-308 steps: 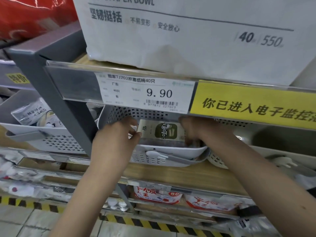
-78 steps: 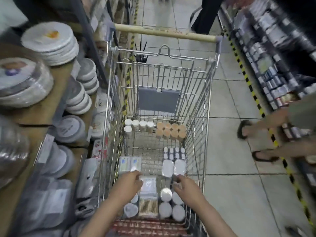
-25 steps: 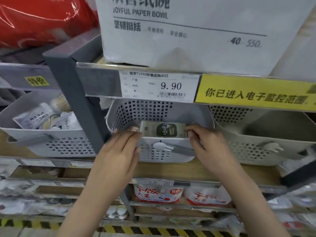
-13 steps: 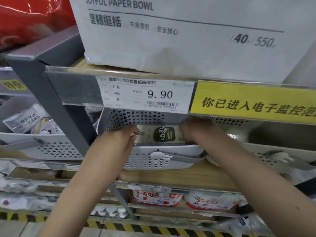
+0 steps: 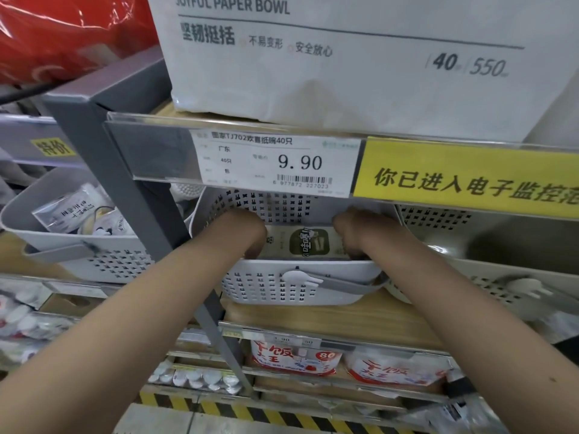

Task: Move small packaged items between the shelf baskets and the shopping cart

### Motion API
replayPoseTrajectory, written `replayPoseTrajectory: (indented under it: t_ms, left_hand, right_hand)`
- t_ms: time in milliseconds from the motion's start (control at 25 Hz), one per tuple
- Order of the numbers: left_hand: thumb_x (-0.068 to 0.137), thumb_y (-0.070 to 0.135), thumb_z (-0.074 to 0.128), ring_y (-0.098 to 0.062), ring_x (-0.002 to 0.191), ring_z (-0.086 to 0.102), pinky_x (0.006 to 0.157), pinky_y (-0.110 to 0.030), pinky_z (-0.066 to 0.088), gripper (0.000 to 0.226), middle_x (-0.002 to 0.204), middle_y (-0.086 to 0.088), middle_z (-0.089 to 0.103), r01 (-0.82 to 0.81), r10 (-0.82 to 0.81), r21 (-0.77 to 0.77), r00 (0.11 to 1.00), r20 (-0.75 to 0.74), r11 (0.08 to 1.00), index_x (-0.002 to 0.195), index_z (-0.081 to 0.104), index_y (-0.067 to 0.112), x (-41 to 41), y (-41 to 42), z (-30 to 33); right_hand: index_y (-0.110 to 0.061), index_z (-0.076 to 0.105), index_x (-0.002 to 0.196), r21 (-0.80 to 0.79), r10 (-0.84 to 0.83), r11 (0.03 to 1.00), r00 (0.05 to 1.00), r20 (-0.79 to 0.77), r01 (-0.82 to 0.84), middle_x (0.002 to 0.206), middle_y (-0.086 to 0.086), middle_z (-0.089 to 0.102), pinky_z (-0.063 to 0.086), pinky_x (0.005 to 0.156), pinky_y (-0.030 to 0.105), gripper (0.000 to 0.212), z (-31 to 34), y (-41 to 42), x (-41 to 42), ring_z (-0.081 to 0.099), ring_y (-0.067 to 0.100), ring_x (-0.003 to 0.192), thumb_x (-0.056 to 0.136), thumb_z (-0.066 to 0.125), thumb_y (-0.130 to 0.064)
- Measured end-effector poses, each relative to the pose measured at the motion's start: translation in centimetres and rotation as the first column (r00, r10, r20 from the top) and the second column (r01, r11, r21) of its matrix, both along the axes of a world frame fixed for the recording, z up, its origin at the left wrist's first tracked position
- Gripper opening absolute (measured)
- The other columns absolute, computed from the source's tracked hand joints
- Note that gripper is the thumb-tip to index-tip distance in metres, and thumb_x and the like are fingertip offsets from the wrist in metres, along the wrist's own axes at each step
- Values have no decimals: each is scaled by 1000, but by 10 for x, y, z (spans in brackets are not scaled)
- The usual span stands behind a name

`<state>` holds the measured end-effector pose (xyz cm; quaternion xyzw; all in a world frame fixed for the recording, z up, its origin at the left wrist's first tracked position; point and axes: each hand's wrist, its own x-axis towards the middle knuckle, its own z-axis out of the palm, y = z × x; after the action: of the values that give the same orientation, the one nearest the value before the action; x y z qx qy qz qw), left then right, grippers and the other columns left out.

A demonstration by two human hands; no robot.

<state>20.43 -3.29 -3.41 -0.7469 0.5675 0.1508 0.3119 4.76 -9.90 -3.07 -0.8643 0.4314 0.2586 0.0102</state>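
Right now my left hand (image 5: 247, 234) and right hand (image 5: 352, 236) reach over the near rim of the grey perforated basket (image 5: 291, 288), one at each end of the green-labelled packet (image 5: 308, 244) lying inside between them. Whether my fingers actually grip it, I cannot tell. Above my knuckles hangs the price-tag rail (image 5: 275, 161); lifting carelessly could knock it.

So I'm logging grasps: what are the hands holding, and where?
Both the left hand and right hand are at the short ends of the green-labelled packet in the middle basket; fingers hidden, grip unclear.
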Motion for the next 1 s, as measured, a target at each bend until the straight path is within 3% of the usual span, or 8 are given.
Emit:
replayPoseTrajectory:
  t_ms: [120, 240, 440, 560, 640, 760, 880, 1000]
  left_hand:
    - [90, 17, 59, -25, 102, 59, 78, -29, 43, 25, 119, -11, 62, -26, 26, 1, 1000, -4, 1000, 112, 63, 6, 4, 0, -10]
    - [88, 12, 59, -26, 107, 59, 80, -28, 43, 28, 119, -12, 62, -26, 25, -55, 1000, -6, 998, 115, 63, 6, 7, 1, -12]
    - [91, 18, 57, -24, 108, 59, 77, -27, 41, 28, 120, -11, 62, 33, -31, -18, 996, 79, 999, 116, 62, 5, 3, -2, -12]
    - [92, 22, 56, -24, 111, 58, 83, -29, 44, 32, 123, -10, 60, 29, -31, 24, 996, 83, 999, 119, 60, 6, 2, -5, -13]
    - [91, 25, 59, -23, 109, 59, 80, -28, 45, 35, 123, -9, 61, 36, -38, 37, 997, 63, 999, 120, 60, 7, 3, -7, -12]
    - [79, 33, 72, -22, 102, 62, 77, -27, 49, 44, 119, -7, 63, -27, 28, 31, 999, -39, 999, 117, 63, 13, 13, -10, -2]
    - [63, 36, 76, -19, 95, 63, 82, -32, 53, 50, 108, 0, 66, -101, 72, -153, 980, -188, 983, 108, 64, 19, 19, -3, 22]
    - [72, 41, 73, -19, 111, 53, 95, -33, 45, 63, 123, 3, 57, -227, 20, -355, 866, -500, 907, 127, 51, 20, 10, 10, 39]
  right_hand:
    - [-8, 50, 130, -9, -49, 999, 998, 28, 50, 130, 14, 53, 49, 91, 33, 43, 2, 0, -1, 56, 32, 111, 88, 57, -7]
    - [-3, 54, 120, -33, -86, 996, 995, 55, 88, 117, 15, 58, 52, 90, 40, 36, 2, -1, -5, 59, 36, 103, 85, 61, -6]
    - [-4, 57, 108, -41, -154, 985, 958, 243, 168, 103, 14, 61, 51, 89, 37, 19, 3, 3, -10, 59, 32, 98, 89, 55, -3]
    - [-3, 57, 109, -38, -167, 980, 918, 360, 193, 81, 7, 52, 46, 78, 29, 19, 11, 11, -15, 53, 24, 85, 90, 53, -4]
    - [-3, 54, 116, 24, -210, 974, 853, 478, 227, 87, 8, 52, 43, 74, 29, 26, 19, 16, -22, 52, 24, 88, 90, 53, -3]
    - [-4, 54, 123, 131, -288, 956, 756, 589, 262, 119, 13, 58, 38, 69, 25, 33, 27, 21, -31, 57, 26, 104, 91, 53, -4]
    - [-7, 58, 117, 135, -275, 960, 724, 633, 247, 111, 13, 63, 42, 64, 28, 30, 30, 27, -31, 61, 24, 95, 88, 59, -13]
    - [-6, 60, 116, 141, -258, 964, 678, 688, 224, 109, 12, 66, 52, 83, 33, 33, 28, 33, -30, 62, 25, 95, 85, 65, -17]
